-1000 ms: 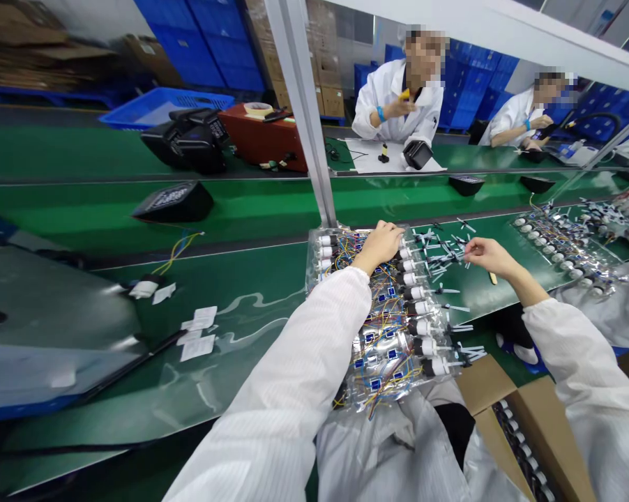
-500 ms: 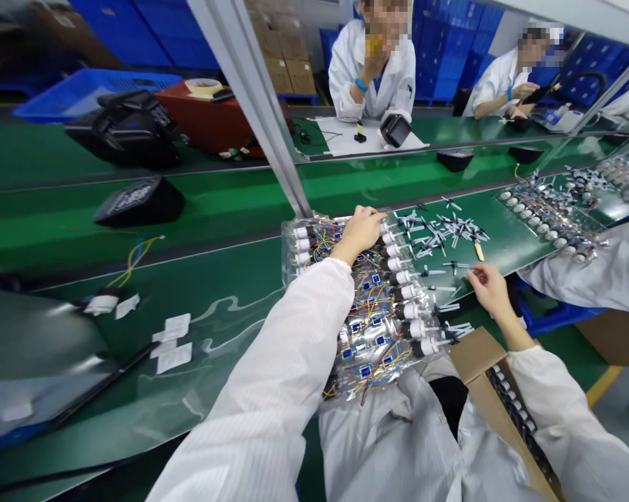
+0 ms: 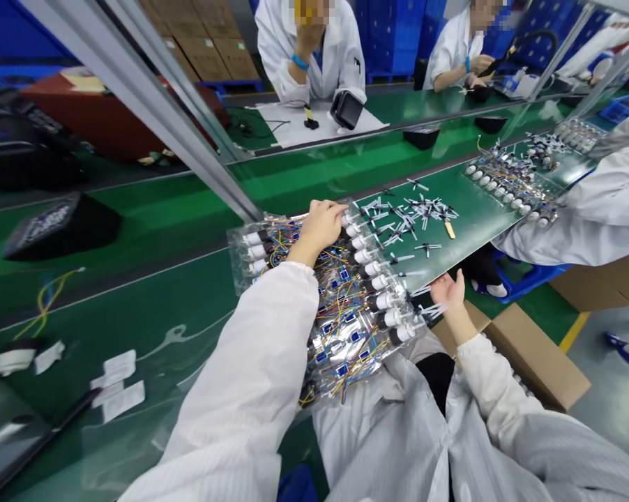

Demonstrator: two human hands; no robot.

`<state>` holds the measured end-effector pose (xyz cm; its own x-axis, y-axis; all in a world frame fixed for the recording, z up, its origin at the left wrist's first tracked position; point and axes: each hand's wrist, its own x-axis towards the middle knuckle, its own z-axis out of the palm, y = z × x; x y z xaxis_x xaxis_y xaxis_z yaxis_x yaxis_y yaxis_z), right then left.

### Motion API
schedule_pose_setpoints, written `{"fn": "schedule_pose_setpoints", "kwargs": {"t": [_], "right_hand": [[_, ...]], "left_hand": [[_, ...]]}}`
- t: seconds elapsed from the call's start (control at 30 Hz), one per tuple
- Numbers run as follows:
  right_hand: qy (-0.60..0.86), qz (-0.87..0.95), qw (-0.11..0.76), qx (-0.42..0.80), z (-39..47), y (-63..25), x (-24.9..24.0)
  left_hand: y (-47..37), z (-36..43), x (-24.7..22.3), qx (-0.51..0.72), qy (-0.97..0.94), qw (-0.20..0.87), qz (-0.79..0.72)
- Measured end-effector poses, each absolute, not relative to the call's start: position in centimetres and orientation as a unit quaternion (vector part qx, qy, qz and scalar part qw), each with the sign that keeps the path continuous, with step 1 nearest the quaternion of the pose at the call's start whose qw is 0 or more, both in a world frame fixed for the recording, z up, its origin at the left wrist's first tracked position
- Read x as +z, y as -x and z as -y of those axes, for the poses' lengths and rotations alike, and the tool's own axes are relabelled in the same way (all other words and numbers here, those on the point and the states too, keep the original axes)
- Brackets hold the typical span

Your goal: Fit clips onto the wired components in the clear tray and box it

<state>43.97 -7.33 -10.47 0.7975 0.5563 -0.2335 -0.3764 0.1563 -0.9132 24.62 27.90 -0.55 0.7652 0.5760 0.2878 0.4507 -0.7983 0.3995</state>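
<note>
My left hand (image 3: 322, 226) reaches over a clear plastic tray (image 3: 236, 240) and curls at its far right corner, beside the first of the white-capped parts (image 3: 380, 282). What its fingers close on is hidden. Yellow, blue and red wires with small blue boards (image 3: 343, 279) fill the tray's middle. At the table's near edge my right hand (image 3: 450, 293) is turned palm up, fingers apart. Its fingertips are close to several thin black-and-white pieces (image 3: 424, 309) by the tray's right side; whether they touch is unclear.
A pile of similar black-and-white pieces (image 3: 424, 209) lies right of the tray on the green table (image 3: 450, 254). Another filled tray (image 3: 513, 188) sits by a co-worker's sleeve (image 3: 570, 216). An open cardboard box (image 3: 537, 355) stands below right. A metal post (image 3: 189, 139) rises behind the tray.
The view has swung to the right. My right hand has drawn back toward the table edge and the tray, turning palm up with its fingers spread. My left hand stays at the tray's corner.
</note>
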Motion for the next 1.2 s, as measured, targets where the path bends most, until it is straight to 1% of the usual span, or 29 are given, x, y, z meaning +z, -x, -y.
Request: {"fn": "schedule_pose_setpoints", "kwargs": {"t": [0.13,0.27,0.4,0.53,0.63,0.7,0.87,1.07,1.2], "right_hand": [[0.582,0.066,0.761,0.278,11.2,-44.4,-9.6],[0.537,0.074,0.797,0.265,13.8,-44.6,-5.2],[0.469,0.108,0.834,0.269,14.3,-44.7,-1.0],[0.436,0.018,0.843,0.315,13.4,-46.3,-0.3],[0.447,-0.036,0.818,0.359,12.0,-49.1,-1.1],[0.469,-0.035,0.805,0.361,10.7,-51.7,-1.5],[0.646,0.01,0.711,0.278,7.3,-58.3,-1.2],[0.741,0.085,0.626,0.23,5.2,-61.3,-1.9],[0.821,0.164,0.521,0.165,4.3,-61.9,-3.0]], "left_hand": [[-24.6,-28.0,-0.7,0.203,-0.927,0.153,-0.277],[-24.6,-28.1,-0.9,0.194,-0.93,0.142,-0.279],[-24.6,-28.3,-1.0,0.195,-0.932,0.133,-0.275],[-24.5,-28.4,-1.3,0.205,-0.933,0.129,-0.266],[-24.5,-28.6,-1.5,0.211,-0.933,0.127,-0.261],[-24.6,-28.7,-1.6,0.213,-0.933,0.125,-0.261],[-24.7,-28.5,-1.4,0.208,-0.931,0.127,-0.271],[-24.7,-28.0,-0.8,0.206,-0.93,0.136,-0.274],[-24.7,-27.9,-0.8,0.209,-0.929,0.135,-0.276]]}}
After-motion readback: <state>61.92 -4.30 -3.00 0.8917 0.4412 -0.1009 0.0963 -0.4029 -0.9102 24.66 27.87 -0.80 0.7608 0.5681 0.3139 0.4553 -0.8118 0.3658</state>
